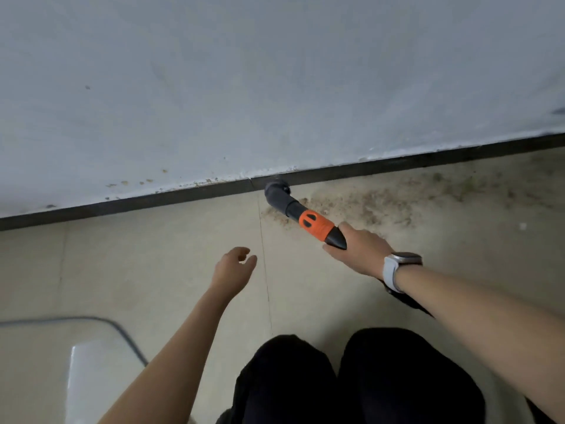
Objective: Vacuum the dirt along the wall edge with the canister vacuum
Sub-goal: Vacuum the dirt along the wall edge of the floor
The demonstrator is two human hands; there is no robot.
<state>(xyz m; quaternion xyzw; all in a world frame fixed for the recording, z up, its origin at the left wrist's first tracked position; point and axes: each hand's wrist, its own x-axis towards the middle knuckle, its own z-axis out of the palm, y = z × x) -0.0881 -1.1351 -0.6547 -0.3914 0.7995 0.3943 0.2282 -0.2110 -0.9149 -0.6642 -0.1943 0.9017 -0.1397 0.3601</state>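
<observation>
My right hand (359, 250) grips the black-and-orange vacuum handle (316, 226). Its grey nozzle (276, 195) touches the floor against the black baseboard (397, 162) at the foot of the white wall. Brown dirt (382, 206) lies scattered on the beige tiles to the right of the nozzle, along the baseboard. A black hose (409, 302) shows below my right wrist. My left hand (234, 267) hovers over the floor left of the handle, fingers loosely curled, holding nothing.
A grey cord (122, 330) curves across the floor at the lower left, beside a white object (88, 371). My knees in black trousers (351, 381) fill the bottom middle. A tile joint (266, 270) runs toward me from the baseboard.
</observation>
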